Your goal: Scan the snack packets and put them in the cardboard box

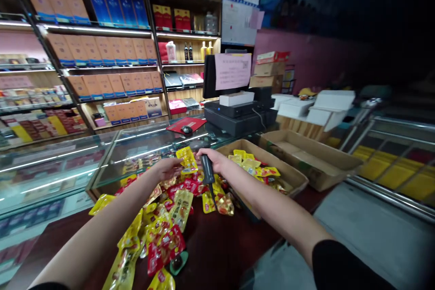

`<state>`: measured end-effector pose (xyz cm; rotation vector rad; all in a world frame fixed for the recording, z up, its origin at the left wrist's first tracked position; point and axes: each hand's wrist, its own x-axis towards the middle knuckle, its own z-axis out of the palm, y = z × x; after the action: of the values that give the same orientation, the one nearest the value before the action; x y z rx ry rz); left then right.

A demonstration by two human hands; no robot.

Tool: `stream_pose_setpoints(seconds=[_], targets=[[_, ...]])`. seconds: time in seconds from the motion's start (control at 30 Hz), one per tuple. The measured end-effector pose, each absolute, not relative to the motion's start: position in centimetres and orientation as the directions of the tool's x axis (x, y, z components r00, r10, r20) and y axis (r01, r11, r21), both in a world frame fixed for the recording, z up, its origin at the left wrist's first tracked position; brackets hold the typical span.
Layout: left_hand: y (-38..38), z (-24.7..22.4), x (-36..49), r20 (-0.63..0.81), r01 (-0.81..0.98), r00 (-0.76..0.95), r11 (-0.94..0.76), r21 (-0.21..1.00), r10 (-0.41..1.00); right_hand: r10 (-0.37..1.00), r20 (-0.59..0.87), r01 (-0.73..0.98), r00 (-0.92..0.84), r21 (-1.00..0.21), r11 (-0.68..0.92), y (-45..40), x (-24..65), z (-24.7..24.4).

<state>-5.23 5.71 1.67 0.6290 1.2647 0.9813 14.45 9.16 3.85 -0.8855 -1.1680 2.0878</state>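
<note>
My left hand [166, 168] reaches over a heap of yellow and red snack packets [163, 222], its fingertips against a yellow packet [186, 160]. I cannot tell whether that packet is gripped. My right hand [213, 160] is closed around the grip of a black handheld barcode scanner [206, 168], whose head points toward that packet. The heap lies on a dark counter top [217, 253]. To the right, more packets [253, 166] lie in a shallow cardboard box [272, 176].
A second cardboard box [306, 158] stands to the right. Behind the hands are a glass display counter [136, 154], a black till with monitor [231, 99], and a red mat with a mouse [186, 125]. Shelves of boxed goods [102, 54] fill the back left.
</note>
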Motion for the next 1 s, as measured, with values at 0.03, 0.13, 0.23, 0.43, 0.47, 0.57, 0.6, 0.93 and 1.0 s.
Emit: stream_pose_setpoints(seconds=[0.03, 0.13, 0.23, 0.43, 0.47, 0.57, 0.6, 0.93, 1.0], targets=[[6.6, 2.0, -3.7, -0.496, -0.257, 0.031, 0.486, 0.835, 0.868, 0.751, -0.279, -0.171, -0.598, -0.871, -0.46, 9.5, 16.0, 4.0], [9.2, 3.1, 1.9, -0.484, -0.249, 0.128, 0.501, 0.829, 0.866, 0.773, -0.326, -0.217, -0.544, -0.835, -0.505, 10.7, 21.2, 4.7], [11.7, 3.8, 7.9, -0.474, -0.213, 0.208, 0.513, 0.832, 0.856, 0.836, -0.342, -0.304, -0.43, -0.817, -0.49, 11.6, 26.4, 5.4], [14.1, 3.2, 14.4, -0.48, -0.144, 0.265, 0.526, 0.838, 0.836, 0.894, -0.448, -0.335, -0.011, -0.841, -0.425, 11.8, 34.4, 4.9], [14.0, 3.0, 14.0, -0.488, -0.133, 0.254, 0.53, 0.837, 0.835, 0.896, -0.445, -0.339, 0.011, -0.844, -0.415, 11.6, 35.0, 4.6], [12.9, 2.5, 10.9, -0.501, -0.097, 0.259, 0.538, 0.837, 0.826, 0.894, -0.447, -0.346, -0.028, -0.835, -0.428, 11.0, 34.6, 3.6], [12.2, 2.5, 9.3, -0.501, -0.091, 0.245, 0.534, 0.841, 0.83, 0.893, -0.447, -0.357, -0.058, -0.826, -0.437, 10.7, 33.8, 3.4], [-0.3, 1.9, -6.8, -0.464, -0.186, 0.011, 0.458, 0.87, 0.886, 0.684, -0.423, -0.242, -0.594, -0.717, -0.654, 5.0, 17.2, 0.5], [-3.2, 1.6, -9.2, -0.419, -0.164, -0.028, 0.409, 0.898, 0.908, 0.617, -0.445, -0.179, -0.65, -0.699, -0.693, 3.5, 14.4, -0.6]])
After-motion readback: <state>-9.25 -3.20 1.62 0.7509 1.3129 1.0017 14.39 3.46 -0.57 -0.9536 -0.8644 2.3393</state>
